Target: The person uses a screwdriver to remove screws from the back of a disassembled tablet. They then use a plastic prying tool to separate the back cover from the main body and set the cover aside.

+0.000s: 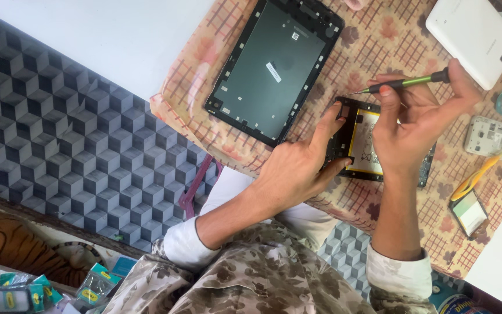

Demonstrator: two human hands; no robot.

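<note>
Left hand [297, 166] is pinning the open tablet [358, 139] flat, fingers spread; right hand [416, 119] is pinching the screwdriver [408, 82]. Best keeping the tip square, pressure light.

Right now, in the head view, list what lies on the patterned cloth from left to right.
Open tablet frame → left hand → right hand holding a green screwdriver → white tablet back cover → yellow tweezers.

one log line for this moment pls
left hand: steadies opened tablet body | right hand: holds green screwdriver, tip above body | screen frame: apart on checked cloth
</note>
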